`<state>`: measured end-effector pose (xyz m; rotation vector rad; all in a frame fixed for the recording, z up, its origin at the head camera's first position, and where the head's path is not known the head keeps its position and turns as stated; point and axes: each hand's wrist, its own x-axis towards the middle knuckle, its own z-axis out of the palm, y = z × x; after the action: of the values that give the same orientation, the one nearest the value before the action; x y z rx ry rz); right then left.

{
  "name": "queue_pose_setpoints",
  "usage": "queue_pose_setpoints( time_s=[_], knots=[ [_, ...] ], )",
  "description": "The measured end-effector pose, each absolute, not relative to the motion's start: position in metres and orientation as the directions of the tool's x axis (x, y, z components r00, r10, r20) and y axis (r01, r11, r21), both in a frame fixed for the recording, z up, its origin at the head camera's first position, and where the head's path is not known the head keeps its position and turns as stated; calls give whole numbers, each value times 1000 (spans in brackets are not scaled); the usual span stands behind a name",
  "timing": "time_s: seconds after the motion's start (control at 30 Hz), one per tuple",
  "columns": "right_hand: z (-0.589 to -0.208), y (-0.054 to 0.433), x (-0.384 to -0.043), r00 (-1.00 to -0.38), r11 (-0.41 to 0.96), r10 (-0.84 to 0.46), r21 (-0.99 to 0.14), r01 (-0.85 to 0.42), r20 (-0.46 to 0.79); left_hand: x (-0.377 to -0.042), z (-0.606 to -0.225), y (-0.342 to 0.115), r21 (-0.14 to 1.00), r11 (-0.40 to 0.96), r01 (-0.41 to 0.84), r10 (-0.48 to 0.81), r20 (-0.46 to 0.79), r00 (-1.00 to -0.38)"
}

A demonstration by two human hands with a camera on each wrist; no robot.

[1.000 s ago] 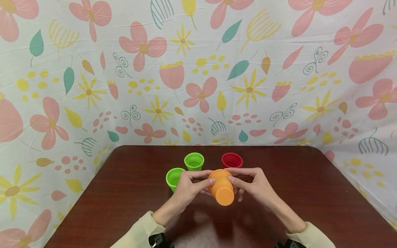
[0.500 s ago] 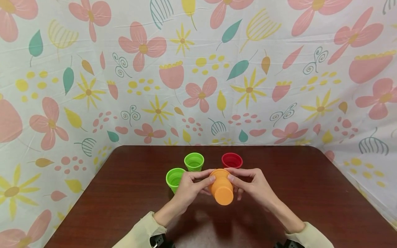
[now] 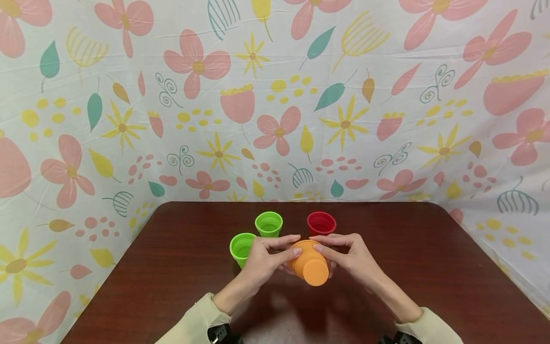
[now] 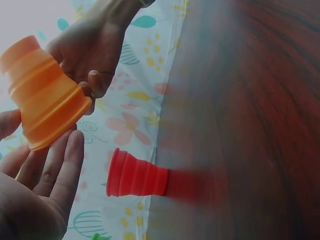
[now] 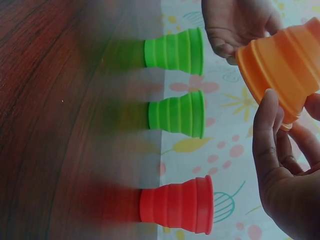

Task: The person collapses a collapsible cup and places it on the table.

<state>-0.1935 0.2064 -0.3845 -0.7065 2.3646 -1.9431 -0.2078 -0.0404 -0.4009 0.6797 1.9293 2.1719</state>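
Note:
An orange collapsible cup [image 3: 312,268] is held above the table between both hands, its base turned toward me and its ribbed rim away. My left hand [image 3: 267,260] pinches the rim's left side, thumb on the near face and fingers behind. My right hand [image 3: 355,259] grips the right side likewise, its thumb close to the left one. In the left wrist view the orange cup [image 4: 47,95] is tilted, base up; its inside is hidden. Beyond the hands, a red cup [image 3: 321,223] and two green cups stand upright, one green cup [image 3: 241,246] partly behind the left hand.
The farther green cup [image 3: 269,223] stands behind its twin. Under them lies a dark brown wooden table [image 3: 180,267], its far edge against a flower-printed cloth [image 3: 275,95]. The right wrist view shows the red cup [image 5: 177,205] apart from both green ones.
The orange cup's base has swung a little to the right and its rim has dipped slightly. Both hands keep hold of it with small finger shifts; the other cups stay put.

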Motion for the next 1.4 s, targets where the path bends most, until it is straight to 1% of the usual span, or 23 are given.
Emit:
queue_pose_setpoints(
  time_s=[0.27,0.37,0.53,0.7,0.87,1.0,1.1,1.2,1.27,1.4],
  knots=[
    [-386,207,-193,-882,111,-367,-928,-357,295,-209,-400,-42,978,-150,146,419,196,-886],
    [-385,207,-193,-874,101,-381,-926,-363,301,-209,-400,-42,976,-156,150,428,204,-881],
    [-385,207,-193,-865,85,-393,-925,-371,311,-209,-399,-44,970,-139,197,436,239,-868],
    [-386,207,-193,-869,86,-388,-927,-365,306,-210,-401,-44,963,-130,238,437,271,-858],
    [-388,207,-193,-870,80,-385,-928,-364,308,-210,-402,-45,936,-132,327,432,352,-831],
    [-388,210,-193,-853,16,-417,-936,-352,313,-210,-402,-44,904,-121,409,411,421,-809],
    [-387,212,-193,-833,-18,-449,-935,-354,324,-211,-402,-44,890,-101,444,383,447,-809],
    [-386,214,-193,-831,1,-452,-932,-363,324,-212,-403,-44,879,-95,467,365,467,-806],
    [-386,214,-193,-840,25,-441,-931,-364,317,-212,-403,-43,875,-102,473,361,475,-803],
    [-386,213,-194,-854,32,-419,-935,-352,307,-212,-404,-42,866,-116,486,352,494,-795]
  ],
)
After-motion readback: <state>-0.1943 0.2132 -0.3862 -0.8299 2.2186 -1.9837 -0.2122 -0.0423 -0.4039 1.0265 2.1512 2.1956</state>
